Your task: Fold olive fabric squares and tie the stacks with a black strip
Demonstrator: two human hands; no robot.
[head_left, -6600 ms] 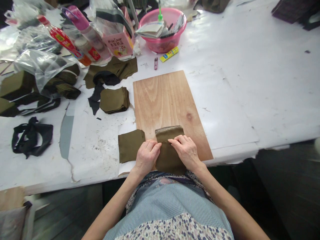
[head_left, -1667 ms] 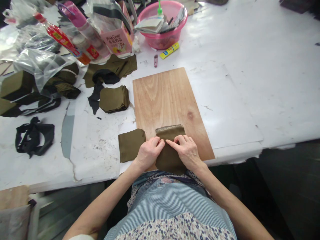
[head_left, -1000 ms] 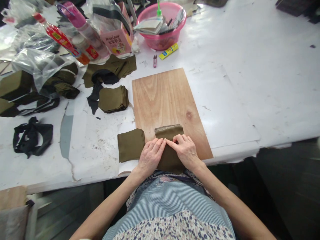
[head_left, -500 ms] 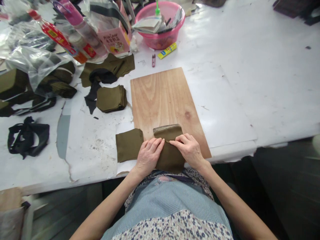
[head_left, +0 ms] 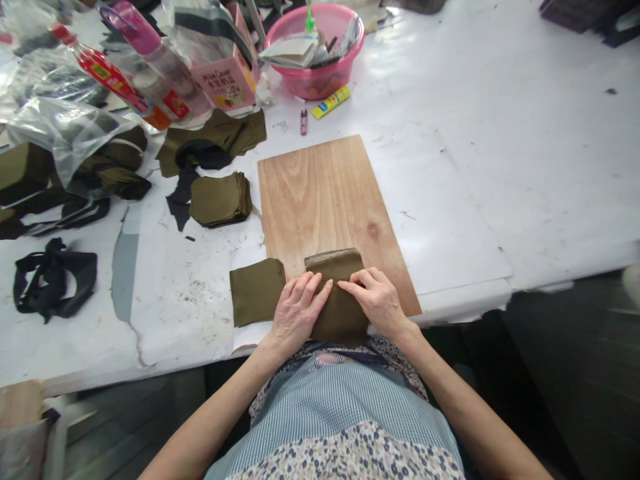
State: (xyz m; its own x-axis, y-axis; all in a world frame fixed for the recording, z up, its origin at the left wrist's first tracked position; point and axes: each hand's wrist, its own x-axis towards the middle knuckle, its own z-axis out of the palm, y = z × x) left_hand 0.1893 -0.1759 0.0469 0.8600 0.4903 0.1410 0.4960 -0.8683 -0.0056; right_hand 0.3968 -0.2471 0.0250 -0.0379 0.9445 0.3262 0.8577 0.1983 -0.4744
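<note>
An olive-green fabric piece (head_left: 341, 313) lies at the near edge of a wooden board (head_left: 320, 193), its lower end hanging toward my lap. At its top, a folded or layered edge shows. My left hand (head_left: 299, 303) rests on the left side of the fabric, fingers stretched out and thumb apart. On the right side, my right hand (head_left: 377, 299) has thumb and forefinger pinched at the fabric surface near the middle. A stack of similar olive pieces (head_left: 256, 293) sits just left of my left hand.
Farther left are another olive stack (head_left: 217, 200), black fabric strips (head_left: 55, 277) and a plastic bag (head_left: 70, 140). Beyond the board stand a pink basin (head_left: 320, 79), a yellow tube (head_left: 330, 103), small pink snips (head_left: 303, 123), a pink box (head_left: 225, 83) and bottles (head_left: 107, 73).
My left fingers have spread, with the thumb moving away from the forefinger. The raised fold between my hands now looks flatter. My right hand has barely moved; the view shifted slightly.
</note>
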